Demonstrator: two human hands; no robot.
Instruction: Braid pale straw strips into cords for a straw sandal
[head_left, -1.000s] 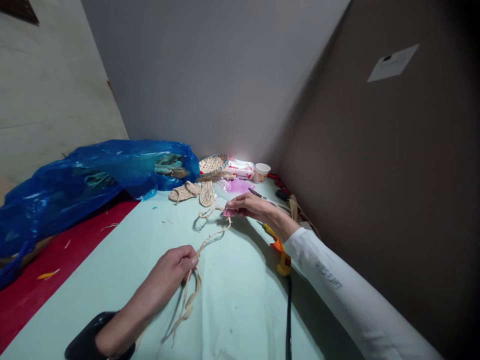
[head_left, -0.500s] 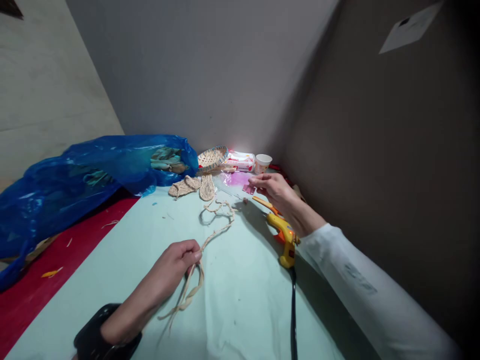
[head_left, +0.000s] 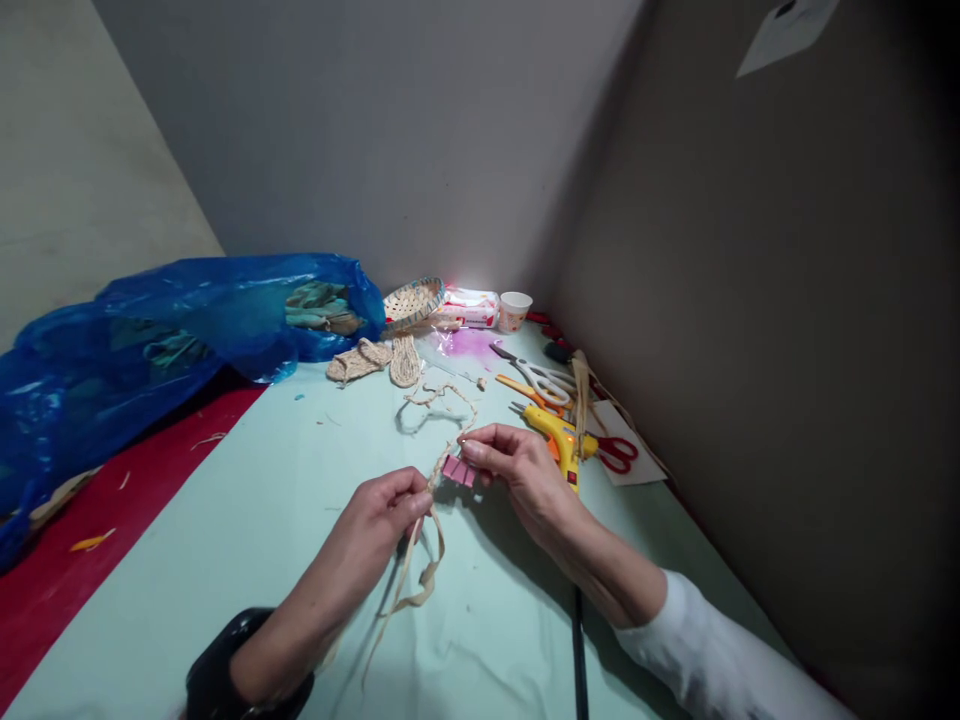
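Observation:
My left hand [head_left: 386, 515] pinches a pale braided fibre cord [head_left: 435, 572] between thumb and fingers. Loose flat strands trail from it toward me, while the thin braid curls away across the table. Close to the right of that pinch, my right hand [head_left: 517, 475] is closed on a small pink binder clip [head_left: 459, 471], which sits beside the braid. Whether clip and braid touch, I cannot tell. Beyond my right wrist lies a yellow glue gun [head_left: 546, 422]. Two small woven slipper-shaped pieces, one a sole [head_left: 406, 361] and one with a strap [head_left: 358, 361], rest farther back.
A blue plastic bag [head_left: 187, 300] of fibre bundles spreads along the left. At the back stand a woven basket [head_left: 414, 302], a tissue pack [head_left: 471, 308] and a paper cup [head_left: 514, 311]. White-handled scissors [head_left: 551, 383] and red-handled scissors [head_left: 617, 455] lie near the right wall.
My right hand has brought the pink clip back toward me, from above the glue gun to beside the braid. My left hand, still pinching the cord, has shifted slightly right.

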